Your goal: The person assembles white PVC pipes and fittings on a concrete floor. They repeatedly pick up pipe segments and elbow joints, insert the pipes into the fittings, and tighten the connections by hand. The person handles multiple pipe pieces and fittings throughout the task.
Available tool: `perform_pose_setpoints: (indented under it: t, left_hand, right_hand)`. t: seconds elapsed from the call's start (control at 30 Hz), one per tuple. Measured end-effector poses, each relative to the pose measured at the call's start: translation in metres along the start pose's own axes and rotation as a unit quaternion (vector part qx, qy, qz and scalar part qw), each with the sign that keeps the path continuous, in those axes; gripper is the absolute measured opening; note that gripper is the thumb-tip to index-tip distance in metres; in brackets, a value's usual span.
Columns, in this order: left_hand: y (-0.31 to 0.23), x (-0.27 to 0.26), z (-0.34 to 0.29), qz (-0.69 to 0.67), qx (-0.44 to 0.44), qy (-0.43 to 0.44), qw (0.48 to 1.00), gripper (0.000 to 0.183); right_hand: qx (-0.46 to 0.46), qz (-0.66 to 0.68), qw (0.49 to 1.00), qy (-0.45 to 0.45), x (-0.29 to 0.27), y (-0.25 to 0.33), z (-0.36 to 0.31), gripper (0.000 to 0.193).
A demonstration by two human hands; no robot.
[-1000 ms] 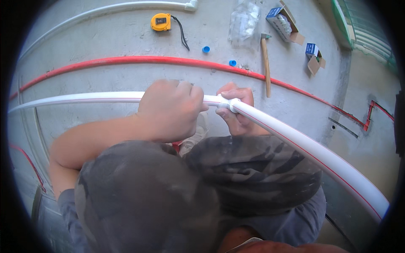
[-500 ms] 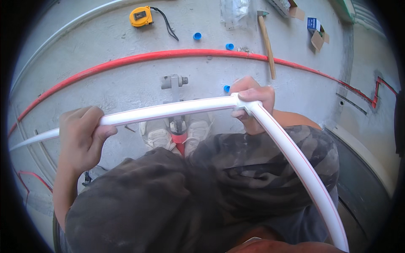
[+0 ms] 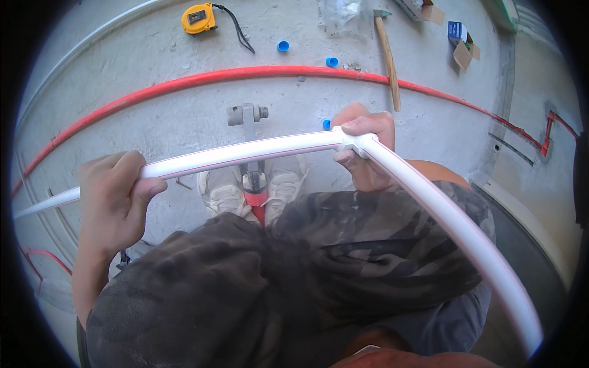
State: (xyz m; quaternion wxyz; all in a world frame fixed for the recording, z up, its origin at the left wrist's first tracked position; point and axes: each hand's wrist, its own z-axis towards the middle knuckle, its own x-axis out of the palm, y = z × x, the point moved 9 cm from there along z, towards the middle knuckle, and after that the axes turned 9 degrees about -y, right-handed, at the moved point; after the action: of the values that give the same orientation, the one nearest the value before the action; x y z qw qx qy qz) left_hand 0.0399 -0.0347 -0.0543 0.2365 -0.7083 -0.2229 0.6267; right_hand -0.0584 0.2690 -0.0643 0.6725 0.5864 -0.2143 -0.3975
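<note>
A long white plastic pipe with a thin red stripe (image 3: 245, 149) runs across in front of my knees. My left hand (image 3: 115, 199) is closed round it toward the left, and its far left end tapers out toward the rim. At the pipe's right end sits a white elbow fitting (image 3: 357, 146), which my right hand (image 3: 375, 130) grips between thumb and fingers. From that fitting a second white striped pipe (image 3: 454, 214) comes down toward my right side. Behind the first pipe, between my shoes, stands a pipe-welding tool with a grey head (image 3: 248, 115) and red handle.
A red pipe (image 3: 239, 73) curves along the grey floor. Beyond it lie a yellow tape measure (image 3: 198, 19), blue caps (image 3: 283, 46), a clear plastic bag (image 3: 343, 17) and an opened small box (image 3: 457, 37). A wooden-handled hammer (image 3: 386, 58) lies across the red pipe.
The second pipe's lower end has swung outward to the right. Both hands keep their grips and sit slightly farther left in view, as the whole view has shifted a little.
</note>
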Motion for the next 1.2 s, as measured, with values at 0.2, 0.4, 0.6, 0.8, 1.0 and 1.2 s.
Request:
perform_pose_setpoints:
  t: [0.2,0.4,0.6,0.8,1.0,1.2]
  left_hand:
    - [0.008,0.015,0.004,-0.012,-0.035,0.042,0.998,0.055]
    - [0.005,0.015,0.003,-0.003,-0.065,0.066,0.996,0.060]
    - [0.002,0.013,0.001,-0.011,-0.055,0.045,0.997,0.056]
    - [-0.001,0.015,0.005,-0.001,-0.032,0.043,0.999,0.055]
    - [0.005,0.018,0.002,-0.011,-0.055,0.060,0.997,0.054]
    - [0.005,0.022,0.003,-0.021,-0.058,0.069,0.996,0.055]
  right_hand:
    - [0.079,-0.022,0.997,0.002,-0.002,-0.009,-0.011,0.032]
    - [0.134,0.001,0.991,0.022,-0.002,-0.021,-0.015,0.033]
    - [0.154,0.026,0.988,0.011,0.001,-0.018,-0.018,0.033]
    - [0.141,0.007,0.990,0.012,-0.003,-0.018,-0.023,0.035]
    - [0.150,-0.006,0.987,0.049,0.001,-0.018,-0.019,0.048]
    - [0.159,-0.045,0.985,0.053,0.000,-0.020,-0.023,0.054]
